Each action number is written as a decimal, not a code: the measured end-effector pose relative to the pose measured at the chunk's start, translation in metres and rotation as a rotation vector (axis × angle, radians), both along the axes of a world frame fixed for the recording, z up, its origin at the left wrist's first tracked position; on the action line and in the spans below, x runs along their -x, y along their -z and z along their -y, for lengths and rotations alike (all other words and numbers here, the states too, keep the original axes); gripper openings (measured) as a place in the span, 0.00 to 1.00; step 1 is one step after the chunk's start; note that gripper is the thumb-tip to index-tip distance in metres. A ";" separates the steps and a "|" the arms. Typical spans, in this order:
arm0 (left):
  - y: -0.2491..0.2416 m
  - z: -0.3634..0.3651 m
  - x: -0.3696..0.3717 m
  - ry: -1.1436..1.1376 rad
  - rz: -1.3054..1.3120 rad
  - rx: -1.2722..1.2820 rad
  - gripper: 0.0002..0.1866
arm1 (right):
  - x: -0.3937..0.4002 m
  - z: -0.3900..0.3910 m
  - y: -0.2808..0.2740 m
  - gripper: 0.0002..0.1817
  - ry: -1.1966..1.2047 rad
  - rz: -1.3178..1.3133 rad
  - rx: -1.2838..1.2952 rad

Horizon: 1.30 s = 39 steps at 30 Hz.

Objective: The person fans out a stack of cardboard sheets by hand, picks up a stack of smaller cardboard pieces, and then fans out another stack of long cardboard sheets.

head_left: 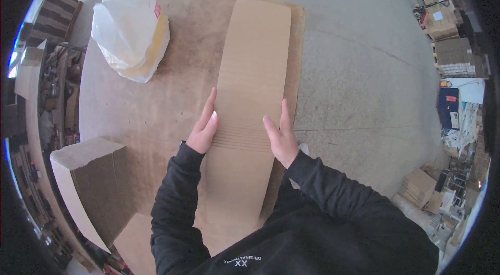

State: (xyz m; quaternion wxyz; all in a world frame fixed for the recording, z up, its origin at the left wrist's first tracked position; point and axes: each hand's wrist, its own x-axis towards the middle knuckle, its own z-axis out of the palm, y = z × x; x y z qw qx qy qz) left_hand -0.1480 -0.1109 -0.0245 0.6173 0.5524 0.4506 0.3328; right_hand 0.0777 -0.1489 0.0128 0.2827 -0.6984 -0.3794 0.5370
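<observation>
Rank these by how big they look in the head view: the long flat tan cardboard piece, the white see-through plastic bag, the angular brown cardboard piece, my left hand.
Largest: long flat tan cardboard piece
Next, too alike to rank: white see-through plastic bag, angular brown cardboard piece
Smallest: left hand

The left hand (204, 130) and right hand (282, 137) contact opposite long edges of a creased cardboard sheet (255, 66), which lies lengthwise on a wooden table (182, 30), with a plastic bag (133, 35) near the table's far left corner and a cardboard box (101, 184) at the near left.
</observation>
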 end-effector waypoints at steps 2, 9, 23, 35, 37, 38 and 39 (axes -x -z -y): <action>0.000 0.000 0.000 -0.023 0.022 0.015 0.37 | -0.005 0.001 0.003 0.44 -0.028 0.007 0.007; -0.025 0.000 0.008 -0.114 -0.195 -0.092 0.35 | -0.054 -0.015 0.019 0.39 -0.054 -0.074 -0.062; -0.030 0.028 -0.101 0.010 -1.160 -0.583 0.42 | -0.083 -0.073 0.029 0.17 -0.459 0.196 -0.076; -0.030 0.028 -0.101 0.022 -1.171 -0.542 0.40 | -0.088 -0.083 0.037 0.18 -0.530 0.076 -0.039; -0.030 0.030 -0.101 0.034 -1.172 -0.530 0.40 | -0.089 -0.082 0.038 0.17 -0.526 0.067 -0.050; -0.030 0.030 -0.101 0.047 -1.172 -0.521 0.40 | -0.089 -0.082 0.039 0.17 -0.520 0.061 -0.056; -0.031 0.031 -0.100 0.055 -1.172 -0.513 0.40 | -0.089 -0.081 0.040 0.17 -0.518 0.057 -0.056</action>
